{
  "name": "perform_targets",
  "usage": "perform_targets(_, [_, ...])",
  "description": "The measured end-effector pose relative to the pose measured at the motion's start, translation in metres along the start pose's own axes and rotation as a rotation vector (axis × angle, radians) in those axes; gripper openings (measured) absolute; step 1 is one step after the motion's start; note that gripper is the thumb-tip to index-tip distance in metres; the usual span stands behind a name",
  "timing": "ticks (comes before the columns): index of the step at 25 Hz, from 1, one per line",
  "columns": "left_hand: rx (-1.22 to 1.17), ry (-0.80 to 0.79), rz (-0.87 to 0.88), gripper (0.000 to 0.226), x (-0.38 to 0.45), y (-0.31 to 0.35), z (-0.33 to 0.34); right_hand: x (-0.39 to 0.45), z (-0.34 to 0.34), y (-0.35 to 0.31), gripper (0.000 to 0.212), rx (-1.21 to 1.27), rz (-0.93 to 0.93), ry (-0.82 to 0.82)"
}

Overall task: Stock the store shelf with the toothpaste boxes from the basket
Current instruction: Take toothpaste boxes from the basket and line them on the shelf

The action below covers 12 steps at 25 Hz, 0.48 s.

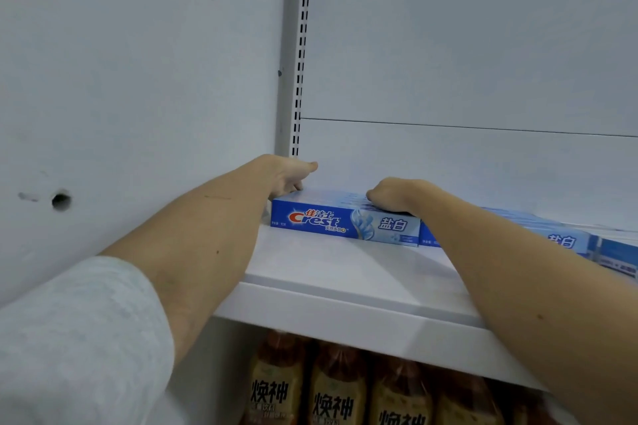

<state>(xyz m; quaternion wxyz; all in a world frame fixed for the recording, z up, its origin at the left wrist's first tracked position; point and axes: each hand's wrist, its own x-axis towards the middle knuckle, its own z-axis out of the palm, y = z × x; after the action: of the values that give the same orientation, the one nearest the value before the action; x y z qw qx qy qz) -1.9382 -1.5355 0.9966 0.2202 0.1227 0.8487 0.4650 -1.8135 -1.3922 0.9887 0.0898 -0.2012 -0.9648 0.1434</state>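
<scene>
A blue Crest toothpaste box [331, 221] lies flat at the left end of the white shelf [345, 290], its long printed face toward me. My left hand [288, 176] holds its far left end, thumb pointing right. My right hand [397, 195] presses down on its top right part, fingers curled over the box. More blue toothpaste boxes [566, 240] lie in a row to the right, partly hidden by my right forearm. The basket is out of view.
A slotted metal upright [298, 45] rises behind the box at the shelf's left end, beside a grey wall [138, 79] with a hole. Brown drink bottles [338, 386] stand on the shelf below.
</scene>
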Motion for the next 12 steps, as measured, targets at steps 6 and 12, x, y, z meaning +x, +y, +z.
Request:
perform_targets(6, [0.150, 0.115, 0.054, 0.078, 0.004, 0.004, 0.003, -0.006, -0.005, -0.002, 0.040, 0.213, 0.019, 0.099])
perform_targets(12, [0.320, 0.196, 0.590, 0.081, -0.031, 0.034, 0.028, -0.036, -0.069, 0.055, 0.043, 0.332, -0.025, 0.286])
